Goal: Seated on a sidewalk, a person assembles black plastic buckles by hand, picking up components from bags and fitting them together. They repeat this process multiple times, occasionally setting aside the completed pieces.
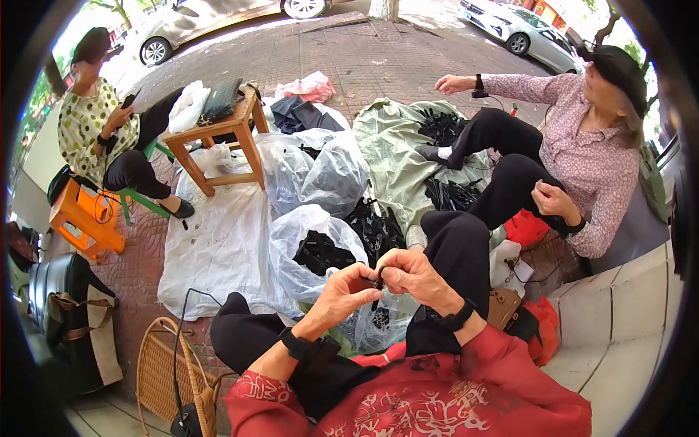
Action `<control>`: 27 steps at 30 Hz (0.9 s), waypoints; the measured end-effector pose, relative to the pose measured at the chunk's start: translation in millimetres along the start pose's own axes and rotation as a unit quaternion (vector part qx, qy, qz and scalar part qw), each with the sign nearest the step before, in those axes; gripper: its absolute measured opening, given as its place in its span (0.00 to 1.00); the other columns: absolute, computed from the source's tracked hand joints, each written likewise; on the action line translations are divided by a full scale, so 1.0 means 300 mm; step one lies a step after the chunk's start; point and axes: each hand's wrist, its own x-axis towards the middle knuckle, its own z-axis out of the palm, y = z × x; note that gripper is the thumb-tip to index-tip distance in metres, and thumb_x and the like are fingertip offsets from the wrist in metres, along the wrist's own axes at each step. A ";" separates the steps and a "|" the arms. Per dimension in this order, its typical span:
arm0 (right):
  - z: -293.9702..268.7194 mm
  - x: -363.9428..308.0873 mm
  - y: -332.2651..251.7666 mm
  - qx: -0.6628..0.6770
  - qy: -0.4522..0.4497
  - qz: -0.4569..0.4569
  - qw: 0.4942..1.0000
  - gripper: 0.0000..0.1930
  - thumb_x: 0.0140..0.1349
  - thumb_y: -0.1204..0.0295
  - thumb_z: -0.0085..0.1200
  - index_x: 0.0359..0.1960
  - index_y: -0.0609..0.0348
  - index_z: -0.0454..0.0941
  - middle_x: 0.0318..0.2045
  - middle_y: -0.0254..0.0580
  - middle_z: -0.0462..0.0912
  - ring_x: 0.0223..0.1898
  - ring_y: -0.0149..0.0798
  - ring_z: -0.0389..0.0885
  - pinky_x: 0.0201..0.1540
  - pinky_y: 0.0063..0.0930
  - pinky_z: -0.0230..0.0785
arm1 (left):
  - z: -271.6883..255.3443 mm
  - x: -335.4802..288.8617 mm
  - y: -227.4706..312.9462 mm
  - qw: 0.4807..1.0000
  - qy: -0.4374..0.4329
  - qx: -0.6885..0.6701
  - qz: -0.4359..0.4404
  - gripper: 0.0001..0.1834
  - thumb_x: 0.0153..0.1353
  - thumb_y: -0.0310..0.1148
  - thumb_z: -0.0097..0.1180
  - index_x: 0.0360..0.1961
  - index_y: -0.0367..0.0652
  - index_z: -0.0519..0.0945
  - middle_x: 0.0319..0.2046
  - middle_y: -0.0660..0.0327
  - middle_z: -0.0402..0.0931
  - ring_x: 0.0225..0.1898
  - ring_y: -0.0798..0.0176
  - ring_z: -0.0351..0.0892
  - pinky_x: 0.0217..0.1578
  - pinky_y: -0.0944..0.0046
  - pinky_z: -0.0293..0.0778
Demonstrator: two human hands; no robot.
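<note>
My left hand (341, 296) and my right hand (412, 275) meet above my lap, both pinching a small black plastic part (378, 280) between the fingertips. Each wrist wears a black band, and my sleeves are red with a white pattern. Just beyond my hands stands a clear plastic bag (287, 240) holding several black parts (320, 253). More black parts (375, 227) lie loose on the ground past it.
A person in a pink blouse sits at the right on a stone step (626, 306). Another person sits at the far left by a wooden stool (218, 135) and an orange stool (87, 218). A wicker basket (171, 371) stands at my left knee. White sheeting (211, 247), green cloth (393, 146) and cars lie beyond.
</note>
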 end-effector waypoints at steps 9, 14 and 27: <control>0.024 -0.009 -0.004 0.125 0.017 0.133 0.983 0.09 0.59 0.66 0.47 0.32 0.60 0.72 0.14 0.25 0.63 0.13 0.18 0.56 0.14 0.13 0.47 | 0.004 -0.018 -0.006 0.998 0.041 0.050 0.015 0.12 0.48 0.17 0.55 0.33 0.38 0.68 0.31 0.63 0.72 0.32 0.70 0.75 0.34 0.73 0.73; 0.033 -0.029 -0.007 0.245 0.025 0.139 0.959 0.12 0.61 0.63 0.43 0.33 0.59 0.71 0.12 0.25 0.60 0.11 0.19 0.51 0.16 0.14 0.47 | 0.031 -0.017 0.015 0.996 0.054 0.051 0.051 0.14 0.49 0.21 0.56 0.39 0.36 0.71 0.26 0.63 0.75 0.29 0.74 0.74 0.30 0.76 0.71; 0.070 -0.010 0.002 0.282 0.050 0.185 0.940 0.09 0.58 0.68 0.49 0.26 0.60 0.70 0.11 0.25 0.61 0.11 0.20 0.55 0.17 0.17 0.52 | 0.026 -0.060 0.022 0.999 0.045 0.001 0.030 0.12 0.51 0.20 0.54 0.38 0.34 0.72 0.29 0.61 0.74 0.28 0.70 0.76 0.28 0.72 0.75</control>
